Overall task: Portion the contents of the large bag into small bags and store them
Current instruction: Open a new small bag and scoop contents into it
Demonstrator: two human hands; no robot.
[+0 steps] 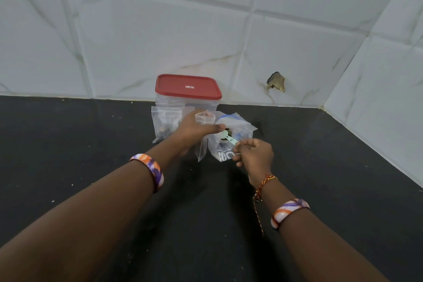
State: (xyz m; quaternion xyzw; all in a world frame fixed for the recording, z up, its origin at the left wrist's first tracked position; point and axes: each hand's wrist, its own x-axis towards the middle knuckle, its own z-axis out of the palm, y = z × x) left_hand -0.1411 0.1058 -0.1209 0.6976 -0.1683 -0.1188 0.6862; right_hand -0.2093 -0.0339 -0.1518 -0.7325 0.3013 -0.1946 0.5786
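Black counter [91,144] | right hand [256,155] pinches scoop [230,141] over large bag [238,130]

Place: I read this as a home kitchen corner.
Counter: a dark, speckled stone-like worktop [68,144] fills the lower half of the frame, dotted with pale crumbs.
Walls: large white marble-look tiles [148,36] cover the upper half and meet at a corner at the right.
Damage: a chipped hole [276,81] in a tile, right of centre.
Storage: a clear food container with a red lid [188,86] stands against the wall at centre, zip bags [165,121] leaning in front.
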